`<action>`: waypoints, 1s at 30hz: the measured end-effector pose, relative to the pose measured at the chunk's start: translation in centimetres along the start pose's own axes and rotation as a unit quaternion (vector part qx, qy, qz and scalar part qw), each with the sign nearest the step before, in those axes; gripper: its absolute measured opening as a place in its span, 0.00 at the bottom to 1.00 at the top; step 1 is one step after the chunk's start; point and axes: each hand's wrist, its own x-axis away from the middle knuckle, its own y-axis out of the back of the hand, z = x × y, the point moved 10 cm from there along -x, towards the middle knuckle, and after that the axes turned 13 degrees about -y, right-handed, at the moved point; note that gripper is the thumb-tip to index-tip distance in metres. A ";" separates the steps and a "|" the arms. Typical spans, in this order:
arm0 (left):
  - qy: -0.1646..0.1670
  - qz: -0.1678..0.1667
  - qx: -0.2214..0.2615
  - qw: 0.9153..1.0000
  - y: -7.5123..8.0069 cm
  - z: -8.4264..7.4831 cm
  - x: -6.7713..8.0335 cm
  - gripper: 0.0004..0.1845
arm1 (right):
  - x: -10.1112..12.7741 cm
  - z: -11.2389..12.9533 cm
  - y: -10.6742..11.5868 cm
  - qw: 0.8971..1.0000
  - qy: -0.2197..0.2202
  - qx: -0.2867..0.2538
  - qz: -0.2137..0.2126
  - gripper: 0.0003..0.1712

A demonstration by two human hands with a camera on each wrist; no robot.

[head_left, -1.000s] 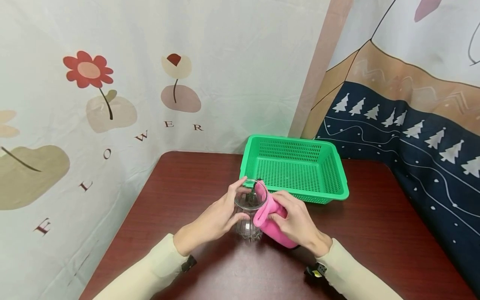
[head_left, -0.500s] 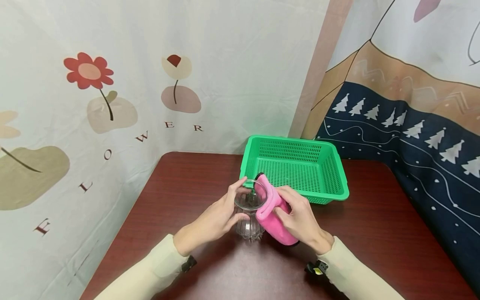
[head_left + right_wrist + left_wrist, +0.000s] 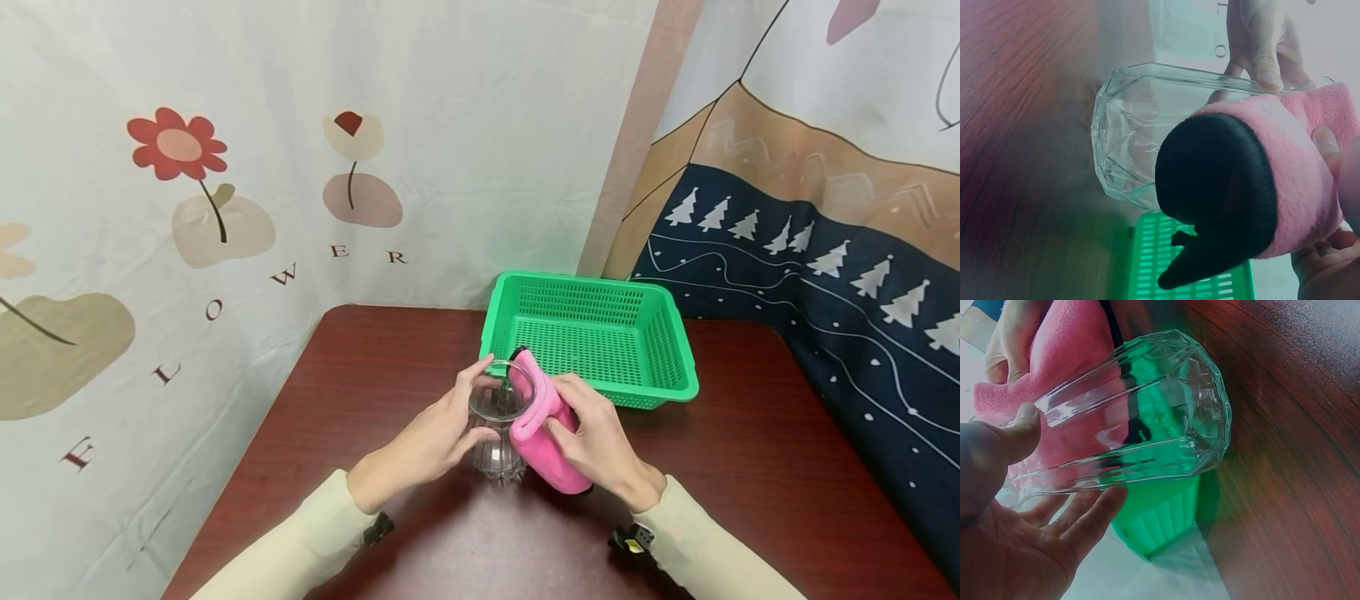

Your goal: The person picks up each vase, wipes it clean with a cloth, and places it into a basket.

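A clear, ribbed glass vase (image 3: 498, 457) is held upright, mouth up, with its base close over the table. My left hand (image 3: 423, 442) grips it near the top, thumb on the near side and fingers on the far side; the left wrist view shows the fingers (image 3: 1094, 519) along the glass wall (image 3: 1147, 425). Bunched in my right hand (image 3: 602, 442) is a pink towel (image 3: 551, 458) with black edging, pinched by the thumb. The towel lies against the right side of the vase, and its upper fold overlaps the rim. In the right wrist view the black edge (image 3: 1216, 175) partly hides the glass.
Behind the hands, a green plastic basket (image 3: 592, 280) with slotted walls stands at the back of the dark red wooden table (image 3: 390, 358). A printed curtain (image 3: 480, 167) hangs behind the table, and a dark blue patterned one (image 3: 862, 350) covers the right side.
The towel's upper fold has risen at the rim, and its lower end has shifted slightly left. My right hand has moved only a little; the left hand and the vase stay in place.
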 end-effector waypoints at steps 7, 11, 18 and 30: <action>0.003 -0.001 0.001 1.000 0.0 0.1 0.0 0.59 | 0.0 0.1 -0.1 1.000 0.000 0.002 0.003 0.31; 0.005 0.000 0.000 1.000 0.0 0.2 0.0 0.59 | -0.1 0.1 -0.1 1.000 0.003 -0.001 0.005 0.30; 0.002 0.000 0.005 1.000 -0.2 0.3 0.0 0.59 | -0.1 0.1 -0.2 1.000 0.006 -0.002 0.008 0.30; -0.003 -0.003 -0.001 1.000 -0.1 0.2 -0.1 0.59 | 0.0 0.0 -0.6 1.000 0.007 0.002 0.017 0.29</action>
